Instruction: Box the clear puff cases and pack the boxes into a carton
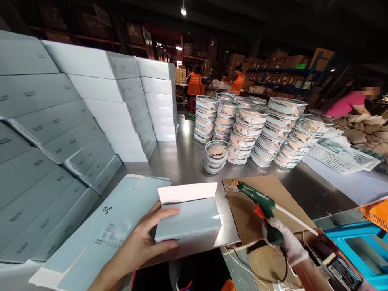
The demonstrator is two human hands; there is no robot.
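My left hand [148,232] grips the near left end of a small pale blue box [190,220], thumb on its front side and fingers over the top. A white flap [188,193] stands raised along the box's far edge. In my gloved right hand [286,238] is a dark green glue gun [257,200] with a red trigger, held by its handle. Its orange nozzle points left above a brown cardboard sheet [279,190], and a white glue stick [295,218] sticks out behind. Flattened pale blue cartons [121,214] lie beside my left hand.
Stacked pale blue boxes [100,93] wall off the left. Round clear-lidded containers [248,129] stand in several stacks on the metal table [182,161]. To the right are a white basket [339,157] and a blue stool [357,242]. Other people work farther back.
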